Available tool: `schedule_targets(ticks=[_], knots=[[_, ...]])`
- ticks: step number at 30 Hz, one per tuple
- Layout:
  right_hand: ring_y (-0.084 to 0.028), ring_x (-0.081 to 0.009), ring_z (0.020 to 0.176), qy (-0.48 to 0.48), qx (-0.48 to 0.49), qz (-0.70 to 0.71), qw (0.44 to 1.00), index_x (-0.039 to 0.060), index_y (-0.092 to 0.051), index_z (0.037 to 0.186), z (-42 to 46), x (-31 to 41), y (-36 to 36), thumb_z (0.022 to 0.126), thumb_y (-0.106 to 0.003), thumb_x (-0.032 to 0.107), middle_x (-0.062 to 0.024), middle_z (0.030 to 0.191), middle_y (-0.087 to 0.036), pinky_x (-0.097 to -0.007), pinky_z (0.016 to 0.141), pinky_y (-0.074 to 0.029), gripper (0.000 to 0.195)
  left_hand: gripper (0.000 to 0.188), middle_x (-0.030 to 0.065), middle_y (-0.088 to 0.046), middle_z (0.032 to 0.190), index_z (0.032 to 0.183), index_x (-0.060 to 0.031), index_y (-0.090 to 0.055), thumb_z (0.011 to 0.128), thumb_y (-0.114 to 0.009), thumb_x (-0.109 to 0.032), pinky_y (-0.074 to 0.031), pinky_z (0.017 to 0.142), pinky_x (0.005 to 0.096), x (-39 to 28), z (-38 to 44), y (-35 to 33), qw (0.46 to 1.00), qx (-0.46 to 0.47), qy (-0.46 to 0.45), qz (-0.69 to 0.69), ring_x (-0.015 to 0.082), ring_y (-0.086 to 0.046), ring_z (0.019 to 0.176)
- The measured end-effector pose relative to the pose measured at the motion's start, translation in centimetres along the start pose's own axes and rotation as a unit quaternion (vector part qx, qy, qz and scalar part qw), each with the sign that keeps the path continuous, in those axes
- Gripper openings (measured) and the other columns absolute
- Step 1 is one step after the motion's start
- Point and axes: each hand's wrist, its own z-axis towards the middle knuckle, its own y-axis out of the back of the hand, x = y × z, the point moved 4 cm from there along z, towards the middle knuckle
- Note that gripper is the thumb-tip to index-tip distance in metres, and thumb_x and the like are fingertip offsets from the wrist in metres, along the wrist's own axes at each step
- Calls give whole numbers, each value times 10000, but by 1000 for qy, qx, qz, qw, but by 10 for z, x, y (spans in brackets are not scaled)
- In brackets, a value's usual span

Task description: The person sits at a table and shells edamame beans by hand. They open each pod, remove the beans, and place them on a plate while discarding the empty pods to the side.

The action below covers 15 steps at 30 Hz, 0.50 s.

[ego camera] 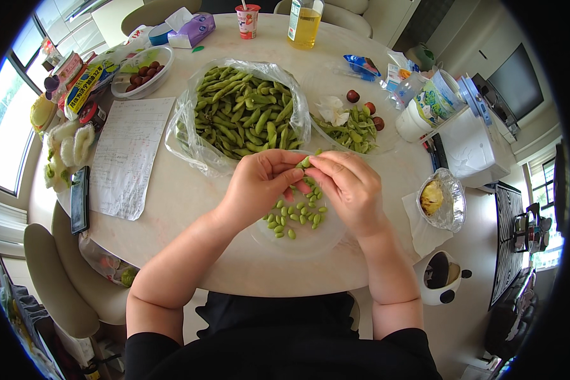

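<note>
My left hand and my right hand meet at the table's middle, both pinching a green soybean pod between their fingertips. Under them, a clear plastic bowl holds shelled green soybeans. Beyond my left hand stands an open clear plastic bag full of unshelled pods. Past my right hand, a clear container holds pod shells and a crumpled white tissue. Several dark red round fruits lie at that container's far side.
Left are a handwritten sheet, a phone and a container of red fruits. A tissue pack, a pink cup and a bottle of yellow liquid stand far back. A foil-lined bowl is right, by the rounded table edge.
</note>
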Motion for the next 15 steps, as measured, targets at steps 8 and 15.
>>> schedule_targets(ticks=[8, 15], knots=[[-677, -243, 768, -64, -7, 34, 997, 18, -689, 961, -2, -4, -1, 747, -789, -2, -93, 924, -686, -328, 660, -560, 237, 248, 98, -697, 998, 1196, 79, -590, 965, -572, -9, -530, 624, 221, -5, -2, -3, 999, -4, -19, 28, 126, -691, 844], [-665, -159, 844, -186, 11, 207, 960, -25, -704, 986, -3, -20, 3, 859, -683, -11, -108, 951, -695, -286, 784, -541, 130, 245, 81, -685, 964, 1179, 85, -571, 969, -582, -41, -520, 557, 214, -7, -2, -2, 1000, -26, 0, 11, 116, -687, 805]])
